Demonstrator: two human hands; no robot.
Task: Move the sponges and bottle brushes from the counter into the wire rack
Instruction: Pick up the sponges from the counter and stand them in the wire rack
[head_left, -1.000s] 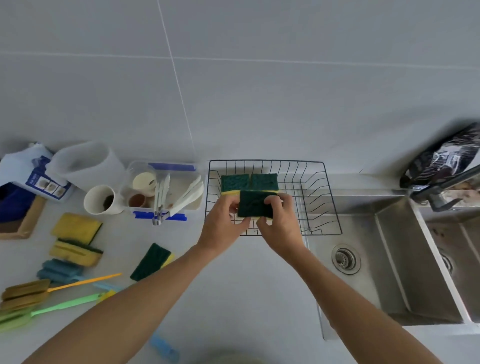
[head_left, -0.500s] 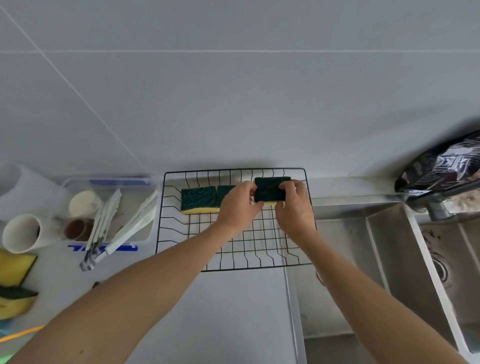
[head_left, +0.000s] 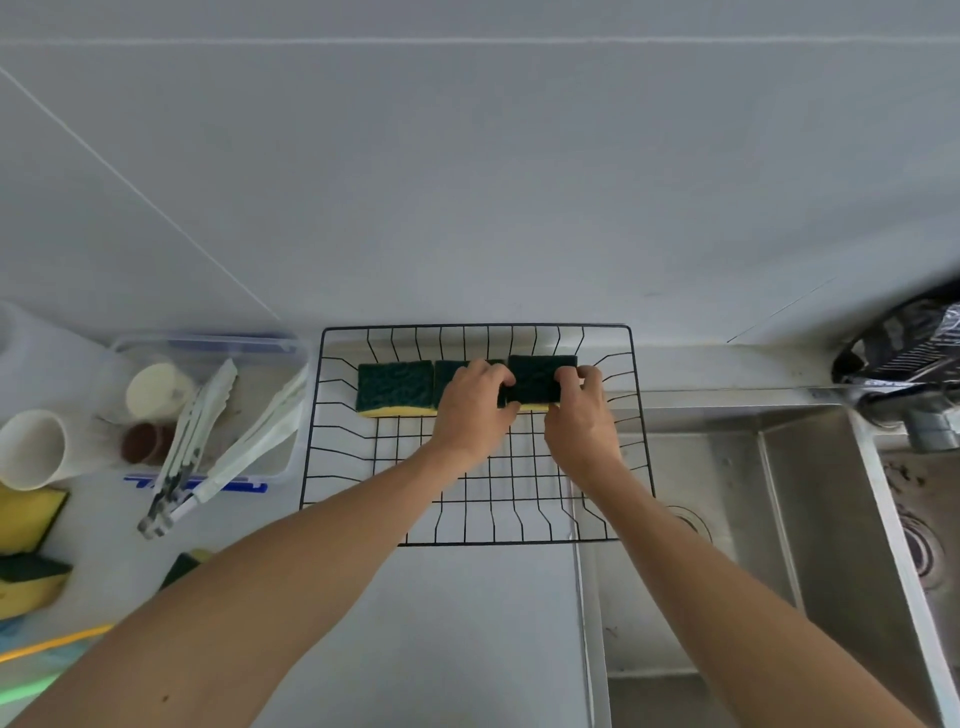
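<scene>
Head view, both hands' fingers (head_left: 586, 375) pinching green sponge (head_left: 535, 382) inside wire rack (head_left: 641, 431)

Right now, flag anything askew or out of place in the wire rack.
Nothing stands out. Three sponges sit green side up in a row at the back of the wire rack; both hands, left hand and right hand, hold the rightmost sponge.

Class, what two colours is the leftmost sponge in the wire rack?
Dark green on top, yellow underneath: sponge, head view.
</scene>
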